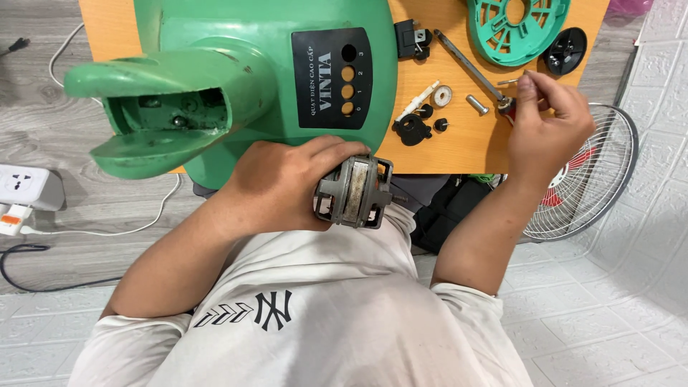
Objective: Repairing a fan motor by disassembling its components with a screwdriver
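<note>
We work at an orange wooden table (pixel 459 143) whose near edge runs just above our lap. To its left lies grey plank flooring, where a white power strip (pixel 25 188) sits with cables trailing from it; to the right the floor is white tile, and a wire fan guard (pixel 589 179) with red blades behind it stands beside the table.

On the table, a big green fan housing (pixel 236 64) takes up the left half, its open neck pointing left and a black control panel (pixel 331 77) on its top face. To the right of it lie loose parts: a black clip (pixel 413 39) at the far side, a long metal shaft (pixel 469 68), a short steel pin (pixel 477 105), a white washer (pixel 442 95), small black knobs (pixel 423 122), a green ribbed disc (pixel 517 29) and a black round cap (pixel 566 50) far right.

Our left hand (pixel 276 188) is at the near table edge, forearm bent across our chest, fingers wrapped tight around the grey fan motor (pixel 355 192), which is held against our white shirt, just off the table.

Our right hand (pixel 548 122) reaches over the right part of the table, wrist bent up, thumb and fingertips pinched on a small screw (pixel 510 82) near the shaft's end.
</note>
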